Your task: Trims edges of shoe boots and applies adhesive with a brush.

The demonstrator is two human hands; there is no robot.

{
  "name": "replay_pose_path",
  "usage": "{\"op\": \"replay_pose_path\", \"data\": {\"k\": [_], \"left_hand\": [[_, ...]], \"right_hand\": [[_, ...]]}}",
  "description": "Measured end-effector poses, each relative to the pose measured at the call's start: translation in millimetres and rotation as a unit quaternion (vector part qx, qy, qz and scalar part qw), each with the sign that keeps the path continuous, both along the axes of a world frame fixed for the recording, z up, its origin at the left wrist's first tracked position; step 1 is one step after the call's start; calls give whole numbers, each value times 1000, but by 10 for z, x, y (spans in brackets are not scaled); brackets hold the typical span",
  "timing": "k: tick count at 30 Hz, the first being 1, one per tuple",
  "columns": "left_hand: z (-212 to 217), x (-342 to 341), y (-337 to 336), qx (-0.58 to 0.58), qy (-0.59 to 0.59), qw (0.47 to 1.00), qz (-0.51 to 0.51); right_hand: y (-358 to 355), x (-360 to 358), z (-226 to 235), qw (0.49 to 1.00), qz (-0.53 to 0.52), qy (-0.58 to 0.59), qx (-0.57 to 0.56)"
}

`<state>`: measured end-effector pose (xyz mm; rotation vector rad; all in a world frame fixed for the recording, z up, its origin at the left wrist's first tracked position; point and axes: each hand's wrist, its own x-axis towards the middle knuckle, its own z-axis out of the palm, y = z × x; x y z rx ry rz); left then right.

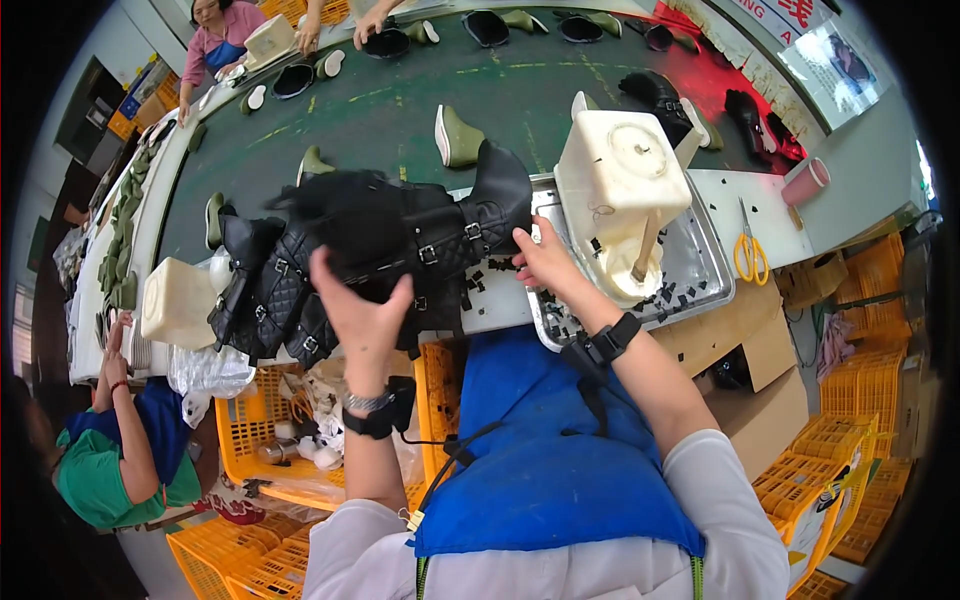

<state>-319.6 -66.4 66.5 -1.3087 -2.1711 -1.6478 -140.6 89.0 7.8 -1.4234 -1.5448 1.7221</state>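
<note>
Several black boots (400,235) are bunched over the bench (495,312) left of the tray (707,245); at them, the left hand (362,312) has a wide grip; by the tray's left rim, the right hand's (550,258) grip I cannot tell

This was a footwear factory: olive boots (461,138) were spaced along a broad green work surface (345,130), black buckled boots (283,290) were bunched at its near side, an aproned co-worker (224,42) was at the far left, and yellow crates (795,500) were stacked near right.
</note>
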Motion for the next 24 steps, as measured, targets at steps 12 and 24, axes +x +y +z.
{"op": "replay_pose_path", "data": {"k": [12,24], "left_hand": [[218,252,-888,-239,-195,908,-284],[301,1336,-240,-58,-35,944,-323]], "right_hand": [[-519,611,931,903,18,102,418],[-1146,886,1302,801,100,113,579]]}}
